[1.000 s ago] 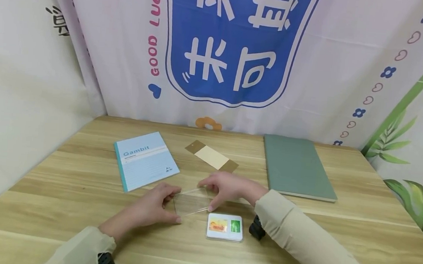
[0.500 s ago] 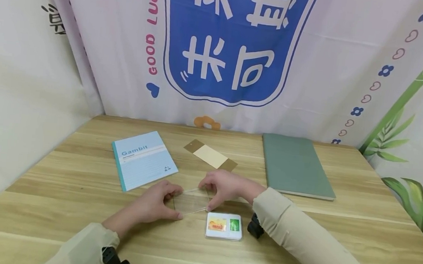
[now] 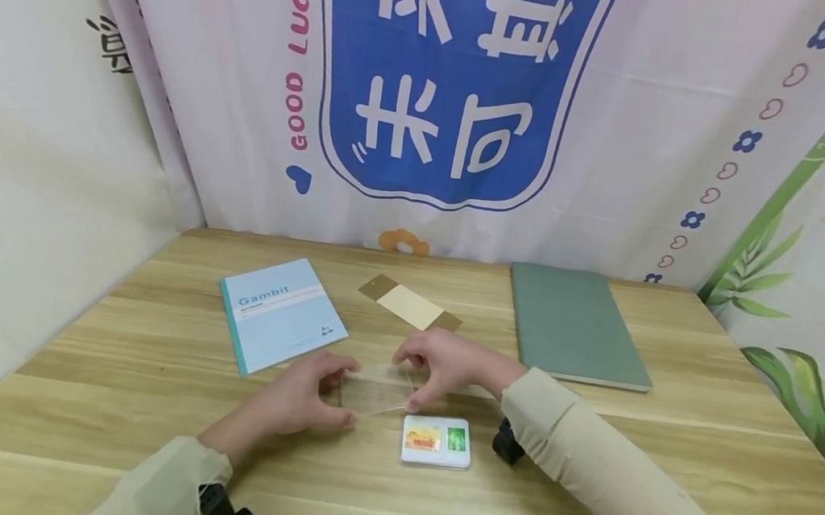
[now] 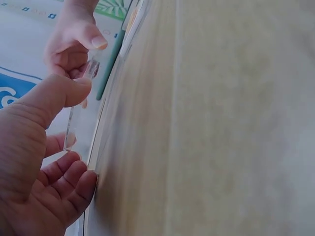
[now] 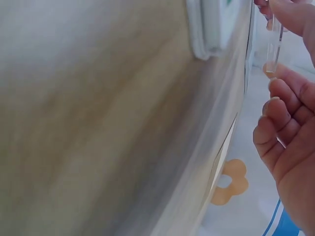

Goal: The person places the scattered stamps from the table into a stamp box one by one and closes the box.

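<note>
A clear rectangular plastic cover (image 3: 376, 389) is held between both hands over the middle of the table. My left hand (image 3: 310, 395) grips its left end, thumb on the near edge and fingers on the far edge. At the other end, my right hand (image 3: 443, 367) pinches it the same way. Seen edge-on in the left wrist view, the cover (image 4: 74, 115) is thin and stands off the wooden surface. Just in front of the right hand lies a flat white case (image 3: 436, 441) with a yellow-orange and a green picture on it.
Behind the left hand lies a light blue notebook (image 3: 283, 316) marked Gambit. A brown and cream card strip (image 3: 410, 303) is at the back middle. To the right is a dark green notebook (image 3: 580, 327). A printed curtain (image 3: 249, 115) hangs along the table's (image 3: 118, 396) back edge.
The clear cover has tilted and lifted slightly, and its face now catches more light. My right hand has shifted a little up and to the right. Things on the table stay put.
</note>
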